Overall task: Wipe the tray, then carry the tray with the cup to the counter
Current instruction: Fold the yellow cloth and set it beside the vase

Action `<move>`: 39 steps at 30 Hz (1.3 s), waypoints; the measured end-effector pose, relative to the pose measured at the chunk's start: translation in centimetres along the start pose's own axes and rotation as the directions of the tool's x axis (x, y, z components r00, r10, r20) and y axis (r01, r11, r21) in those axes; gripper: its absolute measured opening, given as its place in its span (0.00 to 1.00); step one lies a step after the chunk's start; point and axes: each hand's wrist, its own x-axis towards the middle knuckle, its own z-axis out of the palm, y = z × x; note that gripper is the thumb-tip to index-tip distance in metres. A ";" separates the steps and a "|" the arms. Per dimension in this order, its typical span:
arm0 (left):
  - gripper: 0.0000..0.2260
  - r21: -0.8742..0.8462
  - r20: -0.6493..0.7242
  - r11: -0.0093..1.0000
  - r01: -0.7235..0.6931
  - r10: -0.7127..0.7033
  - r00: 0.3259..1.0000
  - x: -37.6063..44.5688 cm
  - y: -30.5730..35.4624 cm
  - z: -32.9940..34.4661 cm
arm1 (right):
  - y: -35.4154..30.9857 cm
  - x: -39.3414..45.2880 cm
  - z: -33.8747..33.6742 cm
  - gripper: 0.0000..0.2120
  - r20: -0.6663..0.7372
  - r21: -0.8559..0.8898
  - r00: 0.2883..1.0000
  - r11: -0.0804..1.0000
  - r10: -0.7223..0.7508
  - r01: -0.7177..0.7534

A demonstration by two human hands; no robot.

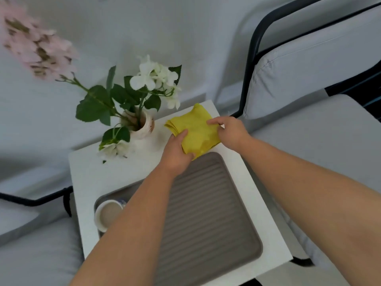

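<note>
A grey ribbed tray [208, 205] lies on a small white table [86, 174]. A white cup [107, 215] holding a pale drink stands in the tray's left corner, partly behind my left forearm. A folded yellow cloth [195, 129] rests at the table's far end, overlapping the tray's far rim. My left hand [177, 153] grips the cloth's near left edge, thumb on top. My right hand [231, 131] holds the cloth's right side with curled fingers.
A small white vase [142, 126] with white flowers and green leaves stands at the table's far left. Pink blossoms [37, 48] hang blurred at upper left. Grey cushioned chairs with black frames flank the table, one at right [309, 65], one at left [31, 234].
</note>
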 end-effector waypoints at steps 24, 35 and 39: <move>0.17 0.157 -0.227 0.988 -0.006 0.042 0.973 -3.9 -4.3 2.5 | 3.3 -1.4 4.3 0.21 -0.117 -0.127 0.976 0.978 -0.184 0.169; 0.14 -0.019 -0.252 0.991 0.135 -0.135 0.958 -21.5 -12.9 -0.7 | -1.2 -11.0 14.2 0.13 0.344 0.039 0.939 0.999 -0.024 0.012; 0.14 -0.151 -0.311 0.939 0.308 -0.341 0.887 -25.3 -16.9 -1.9 | -3.6 -12.0 18.1 0.13 0.463 0.047 0.886 0.997 0.036 -0.065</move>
